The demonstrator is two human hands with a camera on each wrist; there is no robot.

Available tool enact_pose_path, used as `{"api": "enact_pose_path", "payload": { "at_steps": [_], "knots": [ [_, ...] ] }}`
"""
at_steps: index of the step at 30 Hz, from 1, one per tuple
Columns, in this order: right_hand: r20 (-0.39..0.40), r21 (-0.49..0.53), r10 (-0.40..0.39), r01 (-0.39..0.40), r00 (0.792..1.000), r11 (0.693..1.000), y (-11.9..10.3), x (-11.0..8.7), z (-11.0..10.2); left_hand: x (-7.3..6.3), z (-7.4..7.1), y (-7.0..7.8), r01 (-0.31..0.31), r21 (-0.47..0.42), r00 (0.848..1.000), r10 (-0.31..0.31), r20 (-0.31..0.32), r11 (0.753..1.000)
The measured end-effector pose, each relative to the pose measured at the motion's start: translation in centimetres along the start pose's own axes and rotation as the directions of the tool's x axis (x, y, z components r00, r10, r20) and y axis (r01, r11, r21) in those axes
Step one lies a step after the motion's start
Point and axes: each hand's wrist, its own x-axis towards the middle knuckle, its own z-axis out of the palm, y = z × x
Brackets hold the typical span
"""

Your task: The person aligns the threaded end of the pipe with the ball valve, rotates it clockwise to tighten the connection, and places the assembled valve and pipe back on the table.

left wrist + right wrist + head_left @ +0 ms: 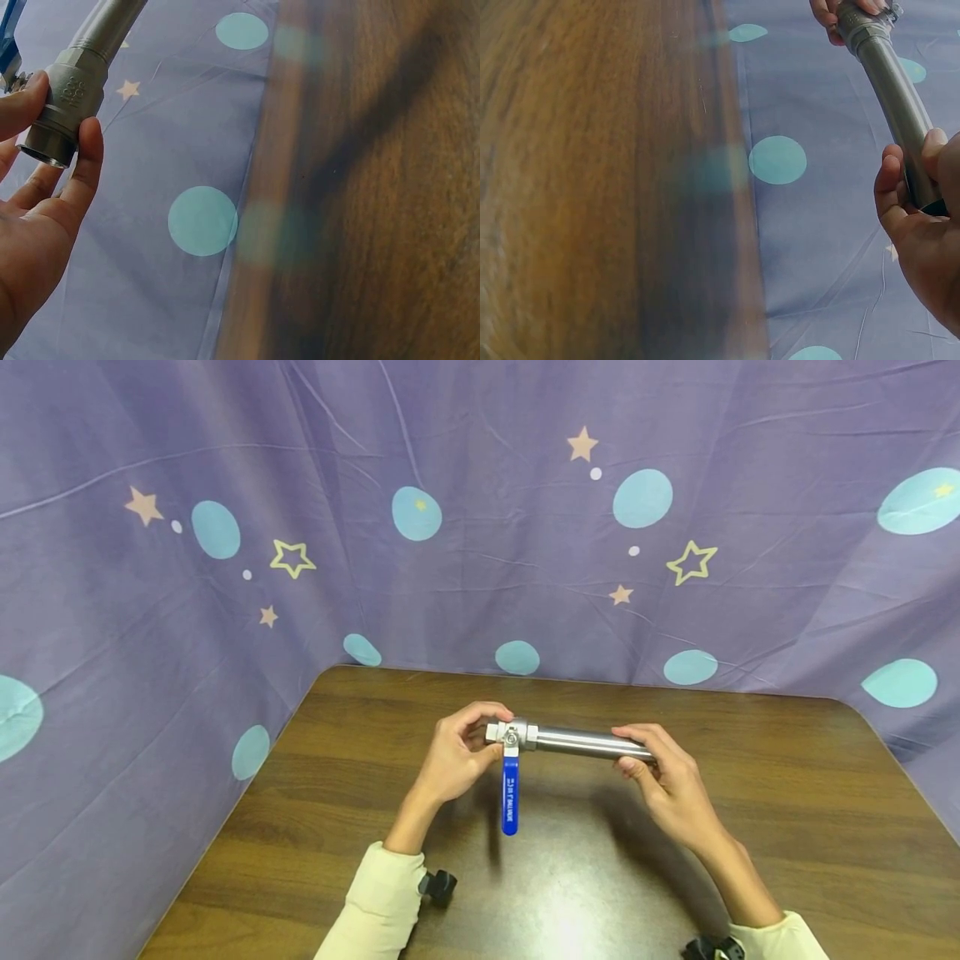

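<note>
A metal ball valve (517, 735) with a blue lever handle (510, 795) is joined to a steel pipe (585, 741), and both are held above the table. My left hand (459, 752) grips the valve body between thumb and fingers at its left end. In the left wrist view the open threaded end of the ball valve (71, 97) faces down toward the palm. At the pipe's far right end, my right hand (675, 789) pinches it with thumb and fingers. The right wrist view shows the steel pipe (896, 97) running up to the valve. The blue lever points toward me.
Below lies a brown wooden table (345, 727), with the shadows of the hands and pipe on it. A purple curtain (480, 593) with stars and teal dots hangs behind the table and along its sides. Black wrist mounts (438, 887) sit by the sleeves.
</note>
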Motion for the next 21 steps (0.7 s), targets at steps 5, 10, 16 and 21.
{"api": "enact_pose_path", "payload": {
  "at_steps": [5,10,16,21],
  "knots": [
    [0.014,0.014,0.0,0.0,1.0,1.0,-0.29,0.02,0.03,0.01,-0.01,-0.1,-0.001,0.001,1.0,0.001,0.003,1.0],
    [0.065,0.12,-0.065,0.057,0.996,0.991,-0.61,0.07,0.23,-0.04,-0.03,0.02,0.005,0.007,1.0,-0.004,-0.004,1.0],
    [0.107,0.126,-0.081,0.068,0.991,0.99,-0.6,-0.08,0.23,-0.03,-0.08,-0.01,0.012,0.008,1.0,-0.012,-0.011,1.0],
    [0.073,-0.004,-0.085,0.085,0.994,0.996,-0.54,-0.02,0.21,-0.04,-0.12,0.03,0.019,0.012,1.0,-0.019,-0.008,1.0]
  ]
}}
